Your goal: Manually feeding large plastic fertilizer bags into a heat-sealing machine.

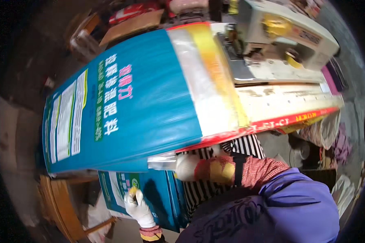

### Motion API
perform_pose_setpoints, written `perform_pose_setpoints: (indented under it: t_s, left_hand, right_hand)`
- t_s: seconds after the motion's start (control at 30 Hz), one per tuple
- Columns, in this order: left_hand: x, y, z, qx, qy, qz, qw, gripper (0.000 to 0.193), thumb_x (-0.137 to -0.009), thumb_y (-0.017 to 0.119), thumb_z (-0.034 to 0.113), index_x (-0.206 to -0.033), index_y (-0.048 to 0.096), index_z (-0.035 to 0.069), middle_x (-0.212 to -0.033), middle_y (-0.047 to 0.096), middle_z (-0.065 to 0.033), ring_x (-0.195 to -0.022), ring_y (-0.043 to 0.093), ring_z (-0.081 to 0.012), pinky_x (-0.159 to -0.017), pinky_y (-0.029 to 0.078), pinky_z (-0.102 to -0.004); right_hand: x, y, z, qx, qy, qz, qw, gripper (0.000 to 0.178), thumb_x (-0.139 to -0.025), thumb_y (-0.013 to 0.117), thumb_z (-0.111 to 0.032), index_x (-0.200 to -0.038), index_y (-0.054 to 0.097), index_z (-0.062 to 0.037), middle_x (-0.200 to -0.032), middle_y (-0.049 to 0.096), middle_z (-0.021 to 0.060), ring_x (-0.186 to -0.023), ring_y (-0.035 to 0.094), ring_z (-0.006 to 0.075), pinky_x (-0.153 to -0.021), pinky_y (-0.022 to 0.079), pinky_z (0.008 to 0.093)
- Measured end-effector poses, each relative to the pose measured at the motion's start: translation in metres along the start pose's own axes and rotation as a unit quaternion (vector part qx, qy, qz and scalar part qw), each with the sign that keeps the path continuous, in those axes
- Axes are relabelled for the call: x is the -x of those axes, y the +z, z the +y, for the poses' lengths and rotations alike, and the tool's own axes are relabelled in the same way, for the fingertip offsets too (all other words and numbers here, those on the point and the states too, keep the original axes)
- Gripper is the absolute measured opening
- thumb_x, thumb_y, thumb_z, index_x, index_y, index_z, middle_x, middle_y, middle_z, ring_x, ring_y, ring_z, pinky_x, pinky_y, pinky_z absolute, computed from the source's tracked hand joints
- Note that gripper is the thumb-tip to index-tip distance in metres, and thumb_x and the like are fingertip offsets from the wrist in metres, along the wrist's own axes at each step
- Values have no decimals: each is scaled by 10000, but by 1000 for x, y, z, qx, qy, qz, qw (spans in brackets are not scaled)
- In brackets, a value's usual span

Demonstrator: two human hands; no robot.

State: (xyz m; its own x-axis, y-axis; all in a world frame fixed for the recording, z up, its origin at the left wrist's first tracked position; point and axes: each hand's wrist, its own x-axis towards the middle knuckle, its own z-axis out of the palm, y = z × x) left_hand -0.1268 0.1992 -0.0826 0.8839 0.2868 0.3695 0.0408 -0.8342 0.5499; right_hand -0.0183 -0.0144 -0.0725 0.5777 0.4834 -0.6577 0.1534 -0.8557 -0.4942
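**On the worktop: blue sack at the sewing machine**

Across the worktop (284,103) lies a large blue woven sack (129,105), its white and yellow end beside a cream sewing machine (288,28). Left hand (138,206), white-gloved, is low beside a stack of further blue sacks (158,194) on a wooden stool (65,202), fingers curled round a small yellow object (133,190). Right hand (186,167), also gloved, sits under the big sack's near edge; grip not readable. Purple sleeve (288,202) fills the lower right.
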Motion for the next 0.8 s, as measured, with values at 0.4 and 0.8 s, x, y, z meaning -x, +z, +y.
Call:
perform_pose_setpoints:
  t_s: [0.4,0.8]
  left_hand:
    - [-97,148,228,-55,356,-178,916,213,-709,657,197,-840,627,33,-836,611,-158,-785,576,-320,-709,457,-375]
    - [-61,76,239,-141,534,-194,811,88,-692,597,57,-742,549,113,-742,544,-50,-702,531,-250,-644,403,-361]
  right_hand:
    - [109,1,94,-39,-245,165,954,318,-805,538,-269,-1083,599,-126,-963,633,125,-880,610,285,-735,488,389]
    - [126,-60,142,-455,-64,319,829,526,-836,499,-510,-906,623,-4,-687,631,97,-659,596,144,-576,456,275]
